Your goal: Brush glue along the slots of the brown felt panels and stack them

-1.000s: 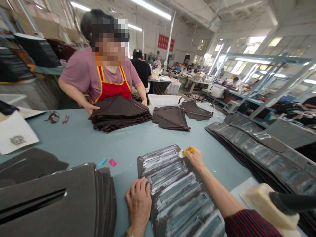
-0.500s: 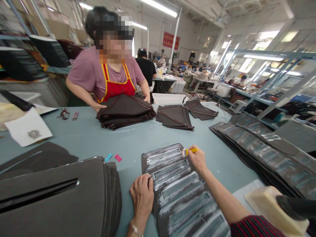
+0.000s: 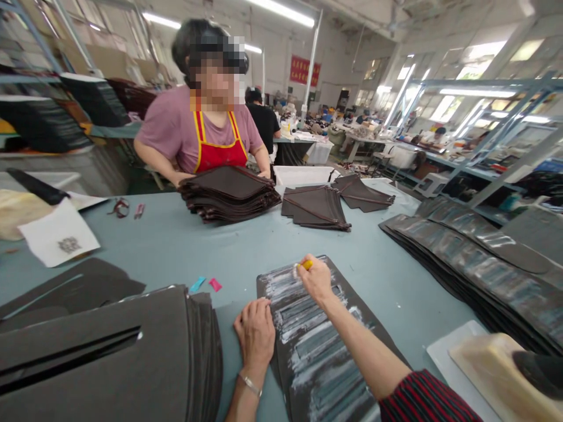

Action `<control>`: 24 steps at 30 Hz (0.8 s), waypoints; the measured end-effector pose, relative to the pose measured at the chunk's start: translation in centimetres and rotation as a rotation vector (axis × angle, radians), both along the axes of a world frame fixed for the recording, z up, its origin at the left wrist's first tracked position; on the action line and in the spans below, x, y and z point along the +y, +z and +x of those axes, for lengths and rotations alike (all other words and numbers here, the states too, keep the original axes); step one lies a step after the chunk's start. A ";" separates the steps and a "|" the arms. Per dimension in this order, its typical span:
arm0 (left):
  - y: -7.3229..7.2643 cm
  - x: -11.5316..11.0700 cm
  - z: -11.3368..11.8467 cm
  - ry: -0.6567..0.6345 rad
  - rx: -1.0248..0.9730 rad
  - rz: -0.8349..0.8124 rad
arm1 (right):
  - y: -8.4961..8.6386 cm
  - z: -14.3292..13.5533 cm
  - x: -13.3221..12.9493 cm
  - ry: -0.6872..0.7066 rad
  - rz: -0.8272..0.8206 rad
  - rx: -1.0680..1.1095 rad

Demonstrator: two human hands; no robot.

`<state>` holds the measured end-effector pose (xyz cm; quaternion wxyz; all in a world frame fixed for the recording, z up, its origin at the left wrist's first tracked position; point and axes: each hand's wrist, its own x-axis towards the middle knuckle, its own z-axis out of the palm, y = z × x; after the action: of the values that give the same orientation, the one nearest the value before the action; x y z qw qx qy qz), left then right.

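In the head view, a dark panel (image 3: 288,343) lies lengthwise before me, streaked across with whitish wet strokes over several slot-like patches. My right hand (image 3: 315,280) grips a brush by its yellow handle (image 3: 307,265), its bristles against the panel's far end. My forearm covers part of the panel's middle. At the panel's left edge rests my left hand (image 3: 255,331), fingers laid down side by side and touching the edge; nothing shows in it. Left of that hand stands a thick stack of dark panels (image 3: 171,351), the top one with a long slot.
Across the table (image 3: 237,252), a co-worker in a red apron (image 3: 220,149) handles a stack of dark pieces (image 3: 231,196). More coated panels (image 3: 466,264) lie fanned at right. A pale block with a black handle (image 3: 488,363) is at lower right. Small blue and pink scraps lie mid-table.
My right hand has swept the brush leftward across the panel's far end, and its forearm now crosses the panel. My left hand stays at the edge. The co-worker shifts slightly right in view.
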<state>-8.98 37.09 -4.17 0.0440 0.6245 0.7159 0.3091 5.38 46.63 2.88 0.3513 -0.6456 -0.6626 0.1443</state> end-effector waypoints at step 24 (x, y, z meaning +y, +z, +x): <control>-0.4 0.3 0.0 0.000 0.038 0.023 | -0.6 11.3 2.7 -0.138 -0.022 -0.149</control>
<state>-9.01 37.34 -4.59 0.0232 0.6307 0.7131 0.3053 16.69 49.34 2.30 0.3029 -0.7024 -0.6393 0.0787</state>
